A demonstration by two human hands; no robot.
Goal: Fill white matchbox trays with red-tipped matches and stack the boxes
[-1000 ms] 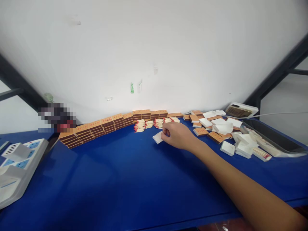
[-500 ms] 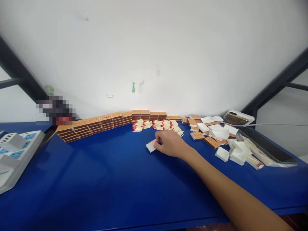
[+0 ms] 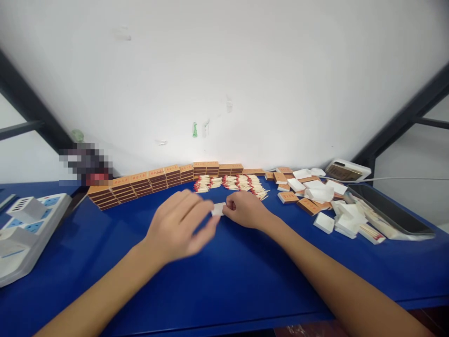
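Observation:
My right hand [image 3: 247,209] is closed, its curled fingers and thumb gripping the right end of a small white matchbox tray [image 3: 218,209] above the blue table. My left hand [image 3: 183,227] is at the tray's left end, its thumb and forefinger apart. That hand is slightly blurred, and whether a fingertip touches the tray cannot be made out. Just behind the tray lie loose red-tipped matches [image 3: 242,182] in rough heaps. What is inside the tray is hidden from this angle.
Stacked matchboxes [image 3: 140,183] line the wall at the back left. To the right are loose matchbox sleeves [image 3: 288,197], white trays [image 3: 323,223], a tray of matches [image 3: 372,234], a dark phone [image 3: 389,210] and a white cabled device [image 3: 347,172]. A power strip [image 3: 52,238] sits at the left.
My left hand has come into view from the lower left and reached the tray. My right hand keeps its grip, and the tray has turned slightly. The view has shifted a little.

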